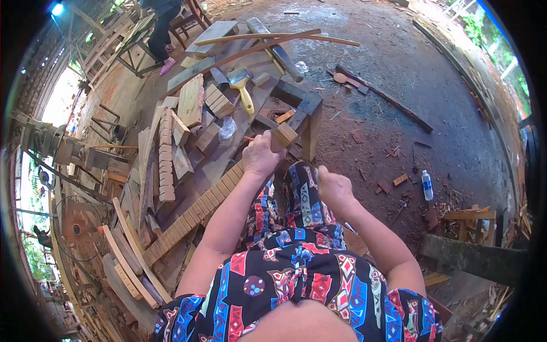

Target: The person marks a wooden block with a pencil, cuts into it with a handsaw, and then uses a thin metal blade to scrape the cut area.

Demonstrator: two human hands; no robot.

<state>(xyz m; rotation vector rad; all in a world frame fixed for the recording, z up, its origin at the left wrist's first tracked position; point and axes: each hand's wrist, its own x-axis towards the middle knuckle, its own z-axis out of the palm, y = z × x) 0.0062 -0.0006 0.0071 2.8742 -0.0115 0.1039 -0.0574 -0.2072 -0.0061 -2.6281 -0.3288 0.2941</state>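
Observation:
My left hand (262,155) is closed at the near end of a small light-brown wooden block (285,135). A thin reddish stick (249,138) shows beside its fingers. The block sits by the corner of a dark wooden frame (310,104) at the bench's end. My right hand (335,188) is held over my right knee, apart from the block, its fingers curled. What those fingers hold, if anything, is hidden. Under my left forearm runs a long row of small wooden blocks (211,199). An orange-brown wood piece (285,116) lies inside the frame.
On the bench are a yellow-handled brush (245,97), a clear plastic bag (227,129), stacked blocks (219,101) and long strips (245,60). A water bottle (427,186) stands on the littered floor to the right. A person (162,34) is at the upper left.

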